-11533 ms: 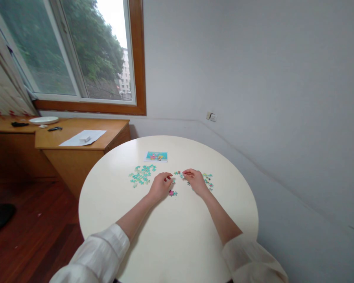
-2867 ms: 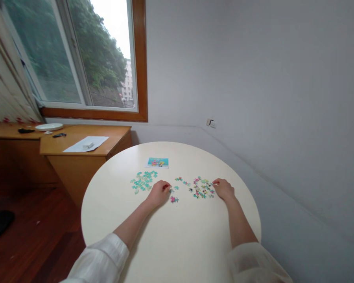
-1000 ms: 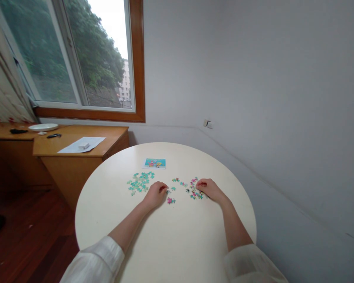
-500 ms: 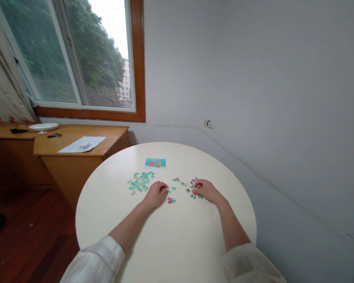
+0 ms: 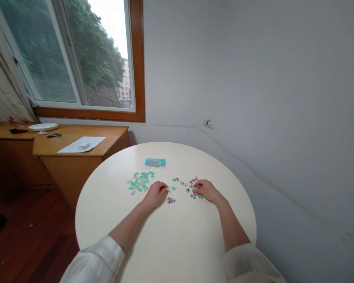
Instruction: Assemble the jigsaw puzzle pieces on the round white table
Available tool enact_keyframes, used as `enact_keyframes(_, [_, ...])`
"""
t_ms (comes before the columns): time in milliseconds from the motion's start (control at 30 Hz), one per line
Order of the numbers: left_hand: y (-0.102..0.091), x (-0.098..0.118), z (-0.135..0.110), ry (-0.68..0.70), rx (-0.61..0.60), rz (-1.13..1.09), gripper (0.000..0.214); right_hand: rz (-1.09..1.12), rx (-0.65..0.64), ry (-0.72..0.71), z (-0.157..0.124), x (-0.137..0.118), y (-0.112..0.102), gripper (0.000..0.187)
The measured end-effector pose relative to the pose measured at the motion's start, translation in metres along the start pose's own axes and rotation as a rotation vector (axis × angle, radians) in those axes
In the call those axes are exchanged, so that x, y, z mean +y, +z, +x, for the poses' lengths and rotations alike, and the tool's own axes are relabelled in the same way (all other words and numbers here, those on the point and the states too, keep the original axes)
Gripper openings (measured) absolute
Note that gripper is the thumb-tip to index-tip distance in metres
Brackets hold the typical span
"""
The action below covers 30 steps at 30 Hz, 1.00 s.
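On the round white table, my left hand (image 5: 157, 194) is closed, its fingertips pinching a small jigsaw piece (image 5: 168, 191) that they partly hide. Just below it lies a pink and teal cluster of jigsaw pieces (image 5: 171, 200), with a single pale green piece (image 5: 173, 188) to the right. Over a mixed-colour pile of jigsaw pieces (image 5: 196, 196) rests my right hand (image 5: 207, 190), thumb and forefinger apart and touching or nearly touching the pieces. Several more pieces (image 5: 179, 181) trail between the hands. Left of my left hand spreads a heap of teal jigsaw pieces (image 5: 141, 182).
A picture card (image 5: 155, 163) with cartoon figures lies toward the back of the white table (image 5: 171, 243). To the left stands a wooden desk (image 5: 70, 165) bearing a paper sheet (image 5: 73, 147) and a white plate (image 5: 43, 127). A wall (image 5: 271, 118) borders the table's right side.
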<state>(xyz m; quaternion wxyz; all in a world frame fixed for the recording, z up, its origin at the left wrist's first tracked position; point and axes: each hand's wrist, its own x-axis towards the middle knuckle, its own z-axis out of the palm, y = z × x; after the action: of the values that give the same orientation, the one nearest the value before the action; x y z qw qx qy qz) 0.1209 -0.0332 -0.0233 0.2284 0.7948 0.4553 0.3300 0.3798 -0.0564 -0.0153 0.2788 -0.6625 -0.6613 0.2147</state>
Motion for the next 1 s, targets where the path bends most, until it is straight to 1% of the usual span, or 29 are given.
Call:
enact_keyframes(267, [0.0007,-0.0018,0.0005,0.014,0.001,0.017,0.019,-0.004,-0.008,0.010,0.0003,-0.0017,0.0014,0.020])
enact_keyframes(400, [0.0018,-0.0042,0.0009,0.014,-0.003,0.010,0.020,0.016,0.000,-0.010,-0.0007,-0.0033,0.0009,0.019])
enact_keyframes(567, [0.0010,-0.0029,0.0006,0.005,-0.007,0.004,0.020,0.117,0.010,-0.049,-0.0020,-0.0062,0.0019,0.017])
enact_keyframes(767, [0.0000,-0.0013,0.0001,0.012,-0.008,-0.008,0.020,0.254,-0.039,-0.046,-0.0010,-0.0078,0.0035,0.019])
enact_keyframes(867, [0.0003,-0.0017,0.0000,0.008,-0.005,-0.011,0.020,0.281,-0.048,-0.053,-0.0008,-0.0079,0.0036,0.019])
enact_keyframes(1000, [0.0012,-0.0027,0.0000,0.015,-0.002,-0.013,0.020,0.312,-0.026,-0.074,-0.0012,-0.0083,0.0044,0.017])
